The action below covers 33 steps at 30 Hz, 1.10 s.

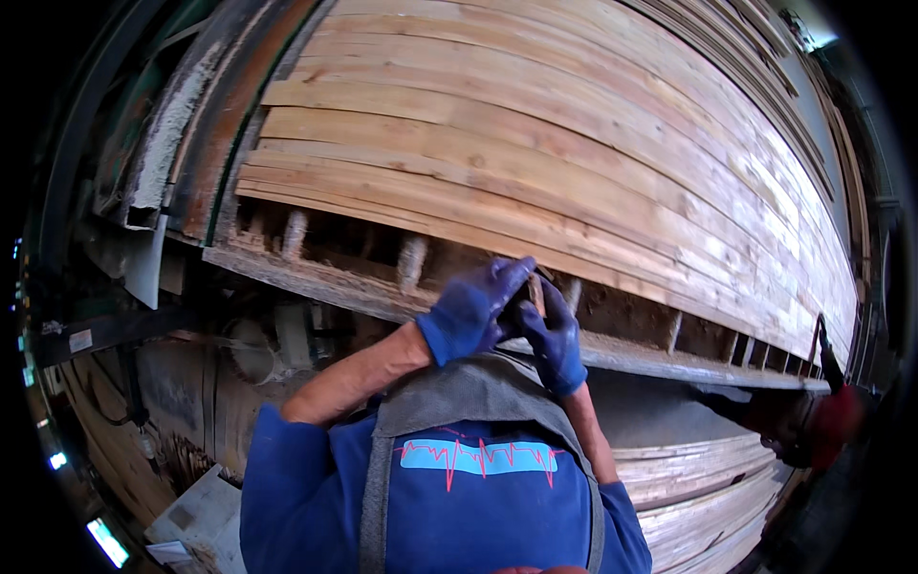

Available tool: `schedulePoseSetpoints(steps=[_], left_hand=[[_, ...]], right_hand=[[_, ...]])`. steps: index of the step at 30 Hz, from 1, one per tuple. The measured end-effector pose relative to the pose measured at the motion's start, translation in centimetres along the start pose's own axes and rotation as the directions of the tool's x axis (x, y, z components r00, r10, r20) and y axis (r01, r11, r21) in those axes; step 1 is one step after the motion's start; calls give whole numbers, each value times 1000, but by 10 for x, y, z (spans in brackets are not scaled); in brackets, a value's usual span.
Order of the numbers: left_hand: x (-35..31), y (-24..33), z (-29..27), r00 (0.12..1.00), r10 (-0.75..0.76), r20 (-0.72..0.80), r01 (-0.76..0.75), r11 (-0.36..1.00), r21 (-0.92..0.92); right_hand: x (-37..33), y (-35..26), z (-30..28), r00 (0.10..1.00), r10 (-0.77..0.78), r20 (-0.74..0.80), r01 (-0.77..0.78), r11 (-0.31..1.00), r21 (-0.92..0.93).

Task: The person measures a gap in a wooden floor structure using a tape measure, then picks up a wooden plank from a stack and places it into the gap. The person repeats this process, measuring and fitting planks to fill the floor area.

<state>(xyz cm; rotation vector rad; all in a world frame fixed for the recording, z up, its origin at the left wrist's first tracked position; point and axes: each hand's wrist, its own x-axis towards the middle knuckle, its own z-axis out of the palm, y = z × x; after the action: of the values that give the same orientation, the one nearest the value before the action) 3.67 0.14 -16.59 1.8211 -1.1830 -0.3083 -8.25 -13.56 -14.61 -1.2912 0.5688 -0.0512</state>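
Note:
Both my hands wear dark blue-purple gloves and meet in front of my chest, at the near edge of a long bed of pale wooden boards (459, 143). My right hand (557, 340) is closed, with a small brownish piece of wood (537, 295) showing between its thumb and fingers. Close against it on the left, my left hand (473, 311) has its fingers bent together, their tips near the top of that piece. What the left fingers hold, if anything, is hidden.
Below the boards runs a worn wooden rail (316, 277) with upright pegs (411, 263) and dark gaps. Metal machine parts (191, 134) stand at the left. Another person in red (832, 426) is at the far right. More stacked boards (708, 478) lie at lower right.

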Motion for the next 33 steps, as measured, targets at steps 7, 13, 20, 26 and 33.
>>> schedulePoseSetpoints(steps=[7, 13, 20, 26, 33], left_hand=[[-3, 3, 23, 963, -219, -160, 138, 905, -403], [15, -15, -3, 895, -345, 281, 445, 685, -576], [19, -46, -21, 792, -188, 580, 601, 404, -689], [16, -44, -12, 733, -190, 653, 679, 147, -720], [30, -54, 7, 969, -60, 241, 220, 653, -725]], right_hand=[[-11, 3, -49, 991, -130, 17, 130, 991, -23], [-10, 19, -19, 940, -330, -85, 311, 932, -183], [-4, -7, 23, 780, -614, -120, 296, 531, -794], [8, -1, 23, 671, -739, -63, 426, 454, -783], [5, 25, -13, 833, -554, -5, 387, 589, -709]])
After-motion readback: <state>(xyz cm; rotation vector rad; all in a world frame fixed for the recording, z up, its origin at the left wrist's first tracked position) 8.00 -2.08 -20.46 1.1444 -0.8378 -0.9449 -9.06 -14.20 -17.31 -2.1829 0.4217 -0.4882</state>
